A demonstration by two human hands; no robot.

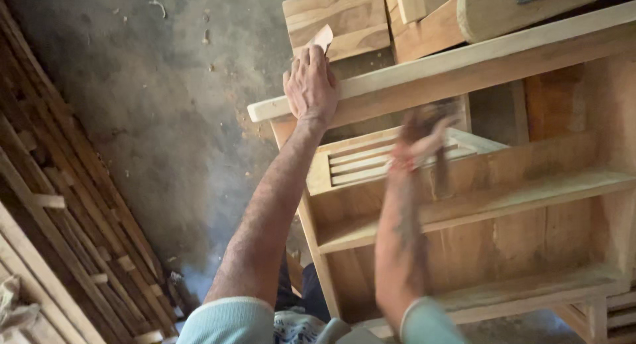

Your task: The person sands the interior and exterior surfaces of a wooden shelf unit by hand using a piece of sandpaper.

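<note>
A bare wooden shelf unit (pixel 503 205) fills the right side of the head view. My left hand (pixel 310 87) rests on the end of its top rail (pixel 464 69) and pinches a small folded piece of sandpaper (pixel 323 37). My right hand (pixel 423 140) is blurred by motion in front of the upper shelf. It is closed on a dark, narrow tool (pixel 438 164) whose kind I cannot make out. A red band shows at that wrist. A small slatted wooden panel (pixel 371 160) lies on the upper shelf just behind the right hand.
Several loose wooden boards (pixel 341 16) and a rounded plank (pixel 530 9) lie beyond the top rail. Stacked slatted wooden frames (pixel 59 218) lean along the left edge. Grey concrete floor (pixel 159 105) with wood chips lies between them and the shelf unit.
</note>
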